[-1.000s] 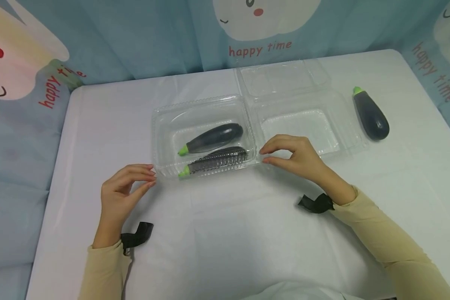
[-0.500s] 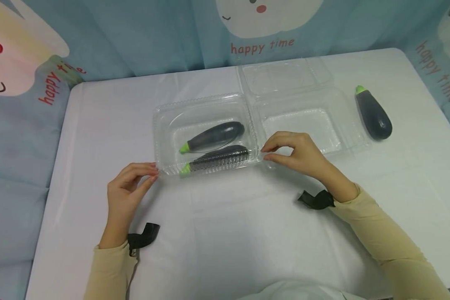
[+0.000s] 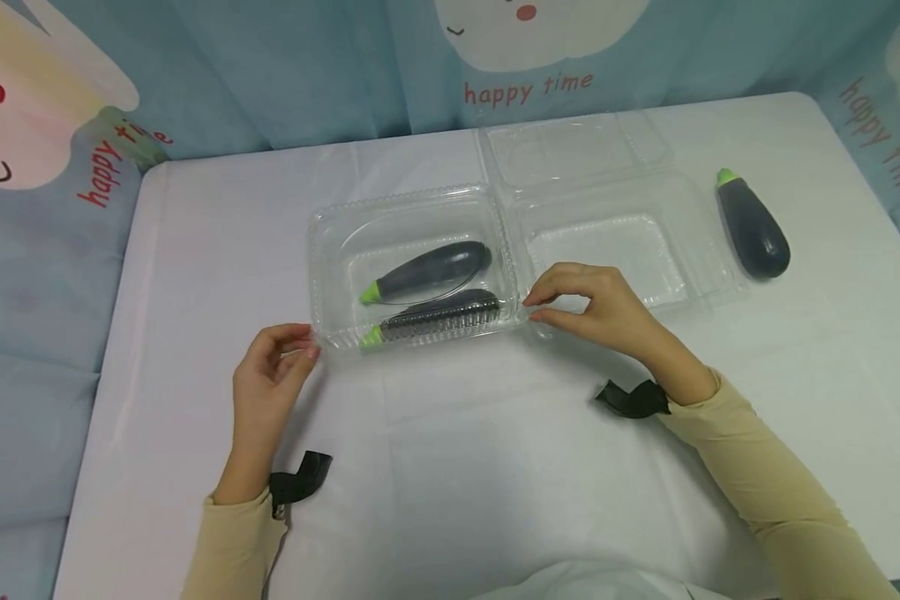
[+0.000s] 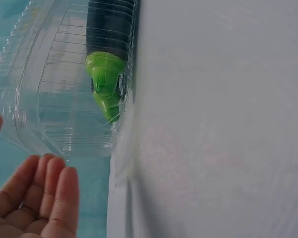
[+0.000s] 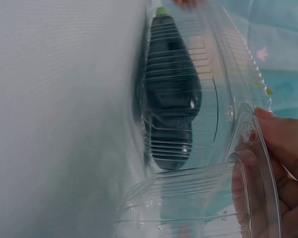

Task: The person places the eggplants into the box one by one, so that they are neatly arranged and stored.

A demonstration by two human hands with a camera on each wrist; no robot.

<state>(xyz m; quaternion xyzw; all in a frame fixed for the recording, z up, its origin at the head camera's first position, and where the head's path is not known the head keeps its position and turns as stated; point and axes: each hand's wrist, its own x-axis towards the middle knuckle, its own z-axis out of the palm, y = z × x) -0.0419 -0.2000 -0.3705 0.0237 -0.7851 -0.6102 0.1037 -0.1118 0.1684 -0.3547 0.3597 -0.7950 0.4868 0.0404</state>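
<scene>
We count three toy eggplants and two clear plastic clamshell boxes on the white table point(image 3: 195, 275). Two eggplants lie side by side inside the closed box point(image 3: 408, 267): the far eggplant point(image 3: 427, 272) and the near eggplant point(image 3: 435, 318), both with green stems pointing to our left. The third eggplant point(image 3: 752, 225) rests alone on the table, well apart to the right, stem pointing away from us. The open box point(image 3: 615, 242) sits just beside the closed one on its right, its lid folded back flat.

Our left hand point(image 3: 270, 379) is at the near-left corner of the closed box, fingers loosely curled; the fingertips point(image 4: 49, 186) sit right by the box's ribbed corner, but we cannot tell if they pinch it. Our right hand point(image 3: 600, 308) is at the near-right corner, thumb and forefinger pinching the clear rim there; the wrist view shows the fingers point(image 5: 283, 148) against the plastic edge.
</scene>
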